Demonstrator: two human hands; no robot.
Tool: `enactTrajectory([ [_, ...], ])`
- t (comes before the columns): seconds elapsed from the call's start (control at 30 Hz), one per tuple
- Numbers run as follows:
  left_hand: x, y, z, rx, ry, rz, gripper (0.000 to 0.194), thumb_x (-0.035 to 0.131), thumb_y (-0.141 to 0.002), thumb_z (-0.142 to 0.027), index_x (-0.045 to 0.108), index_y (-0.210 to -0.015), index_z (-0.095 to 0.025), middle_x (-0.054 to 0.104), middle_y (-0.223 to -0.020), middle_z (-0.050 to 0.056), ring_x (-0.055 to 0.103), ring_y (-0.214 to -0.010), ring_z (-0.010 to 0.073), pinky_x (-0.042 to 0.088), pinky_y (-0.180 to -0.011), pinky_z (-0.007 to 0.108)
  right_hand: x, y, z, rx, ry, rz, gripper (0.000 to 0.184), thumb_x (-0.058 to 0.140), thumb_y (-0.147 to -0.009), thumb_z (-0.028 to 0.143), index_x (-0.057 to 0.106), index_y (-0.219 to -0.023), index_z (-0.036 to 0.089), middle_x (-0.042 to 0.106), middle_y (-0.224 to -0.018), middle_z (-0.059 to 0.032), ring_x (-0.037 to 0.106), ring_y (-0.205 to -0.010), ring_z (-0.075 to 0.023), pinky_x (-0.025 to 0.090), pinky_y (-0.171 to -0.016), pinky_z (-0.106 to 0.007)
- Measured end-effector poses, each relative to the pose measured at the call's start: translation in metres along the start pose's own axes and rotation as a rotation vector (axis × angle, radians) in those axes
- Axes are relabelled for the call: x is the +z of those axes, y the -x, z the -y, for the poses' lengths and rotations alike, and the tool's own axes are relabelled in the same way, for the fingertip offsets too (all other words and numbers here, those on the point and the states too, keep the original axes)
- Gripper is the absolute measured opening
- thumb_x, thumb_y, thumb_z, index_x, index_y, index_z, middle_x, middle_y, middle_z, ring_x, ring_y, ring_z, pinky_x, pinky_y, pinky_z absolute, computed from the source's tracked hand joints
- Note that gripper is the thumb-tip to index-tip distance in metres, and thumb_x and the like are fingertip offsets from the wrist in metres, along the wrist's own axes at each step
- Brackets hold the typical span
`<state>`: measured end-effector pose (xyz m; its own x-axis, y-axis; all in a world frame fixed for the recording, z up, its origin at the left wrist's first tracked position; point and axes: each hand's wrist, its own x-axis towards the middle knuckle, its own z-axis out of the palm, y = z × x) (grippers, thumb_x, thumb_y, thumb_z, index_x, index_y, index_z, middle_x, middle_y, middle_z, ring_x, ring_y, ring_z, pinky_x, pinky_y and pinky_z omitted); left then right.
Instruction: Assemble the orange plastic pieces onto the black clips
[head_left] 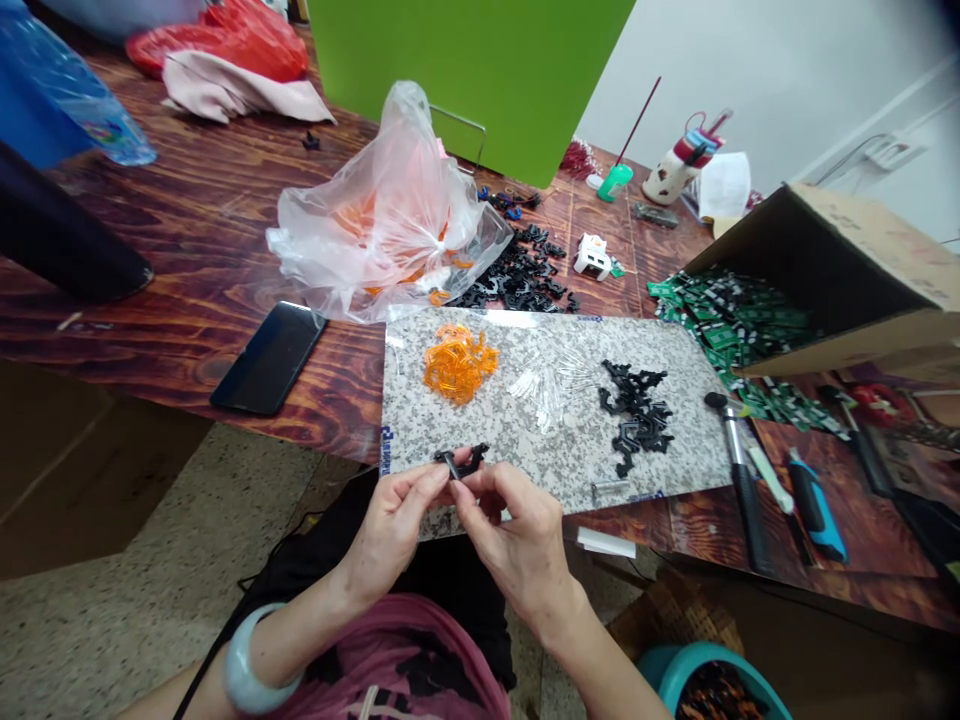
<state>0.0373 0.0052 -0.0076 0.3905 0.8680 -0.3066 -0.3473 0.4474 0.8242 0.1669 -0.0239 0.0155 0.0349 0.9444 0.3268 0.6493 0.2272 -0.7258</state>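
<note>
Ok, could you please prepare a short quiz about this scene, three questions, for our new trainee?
1. True or false: the phone lies on the speckled board.
2. Which pile on the board lies between the other two?
A) orange pieces
B) pale thin pieces
C) black pieces
3. Fill in: the left hand and right hand hold a small ____ part.

Key:
1. False; it lies on the wooden table, left of the board.
2. B
3. black

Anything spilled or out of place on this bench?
Yes: green circuit boards spill from the open cardboard box onto the wooden table, perhaps deliberately. Also, one small black piece lies alone near the pink cloth, apart from the black heap on the speckled board.
</note>
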Motion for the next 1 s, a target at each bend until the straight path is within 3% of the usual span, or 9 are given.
enactTrajectory([
  [0.4,0.000,0.000,-0.003,0.054,-0.304,-0.050,0.030,0.054,-0.086,-0.034,0.067,-0.067,-0.014,0.062,-0.067,-0.001,0.054,-0.069,0.0134,0.045,-0.072,0.022,0.003,-0.001,0.002,0.032,-0.017,0.002,0.013,0.057,-0.082,0.014,0.055,-0.069,0.016,0.057,-0.061,0.0009,0.052,-0.051,-0.0075,0.042,-0.052,-0.017],
  [0.73,0.002,-0.004,-0.011,0.161,-0.468,-0.109,0.027,0.054,-0.083,-0.028,0.066,-0.064,-0.013,0.067,-0.067,0.002,0.059,-0.069,0.0160,0.045,-0.068,0.023,-0.002,0.000,0.006,0.269,-0.241,0.126,0.006,0.054,-0.085,0.019,0.058,-0.088,0.016,0.064,-0.073,-0.0010,0.059,-0.057,-0.0081,0.047,-0.056,-0.017],
  [1.0,-0.005,-0.001,-0.008,0.227,-0.650,-0.055,0.031,0.050,-0.086,-0.029,0.061,-0.063,-0.013,0.054,-0.057,-0.001,0.051,-0.058,0.0122,0.040,-0.056,0.020,-0.012,-0.007,-0.001,0.377,-0.316,0.221,0.006,0.058,-0.083,0.020,0.053,-0.086,0.019,0.058,-0.063,0.0046,0.056,-0.051,-0.0063,0.042,-0.048,-0.013],
])
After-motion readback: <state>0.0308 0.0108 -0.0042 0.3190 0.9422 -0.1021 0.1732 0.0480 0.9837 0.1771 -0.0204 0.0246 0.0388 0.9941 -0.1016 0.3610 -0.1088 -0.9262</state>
